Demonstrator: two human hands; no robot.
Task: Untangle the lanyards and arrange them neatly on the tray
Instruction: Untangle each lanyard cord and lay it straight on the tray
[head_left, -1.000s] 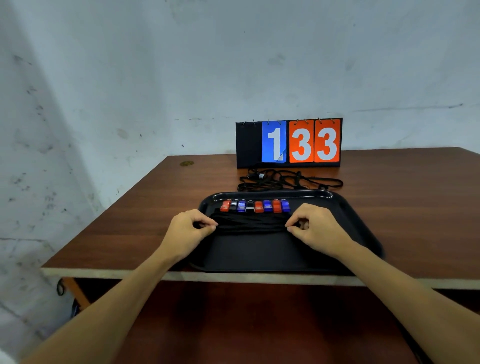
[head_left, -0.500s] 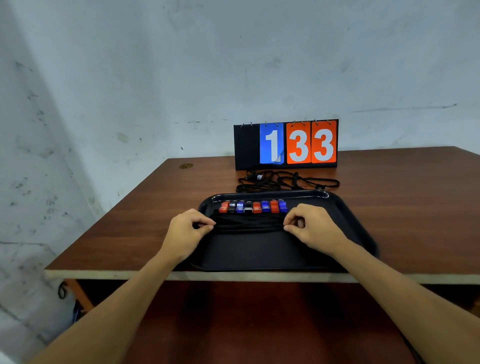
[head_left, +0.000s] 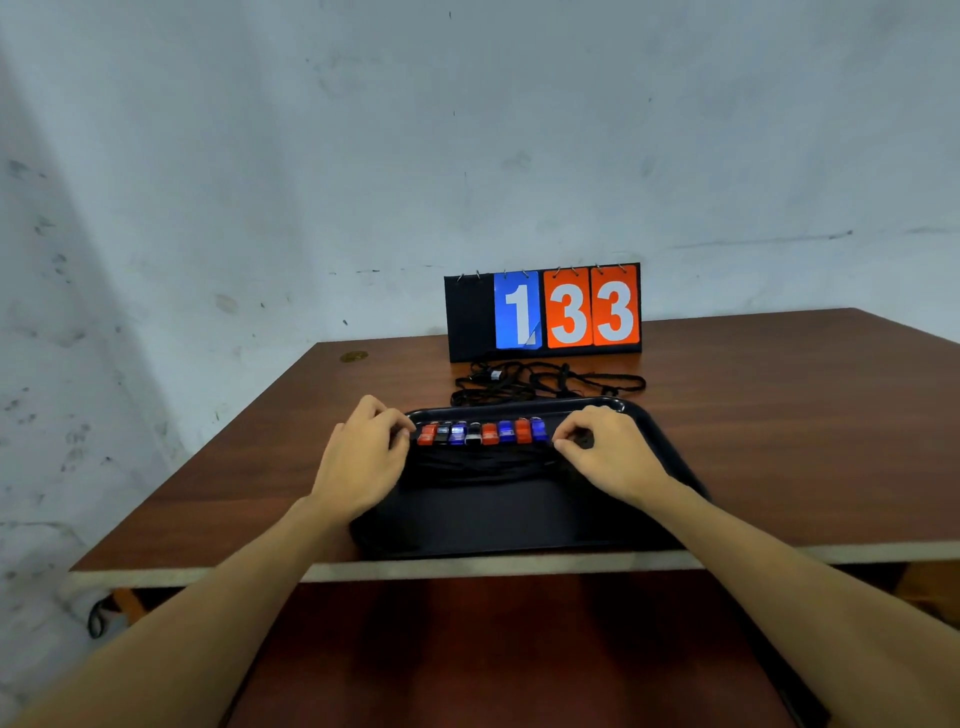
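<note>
Fingers (head_left: 385, 418) curl at both ends of the clip row (head_left: 480, 432), left hand (head_left: 363, 452) and right hand (head_left: 608, 452), grip unclear tbh; I'd squeeze inward evenly, lanyard cords (head_left: 483, 465) flat.

Bare test or recording room, not a home or office. Stained, scuffed whitewashed wall (head_left: 467, 156). Plain brown wood-laminate bench (head_left: 779, 415) with a raw chipboard edge, set against it. Black flip-number board (head_left: 543, 312) reading 133 stands at the back. One black plastic tray (head_left: 519, 519) sits at the front edge.
</note>
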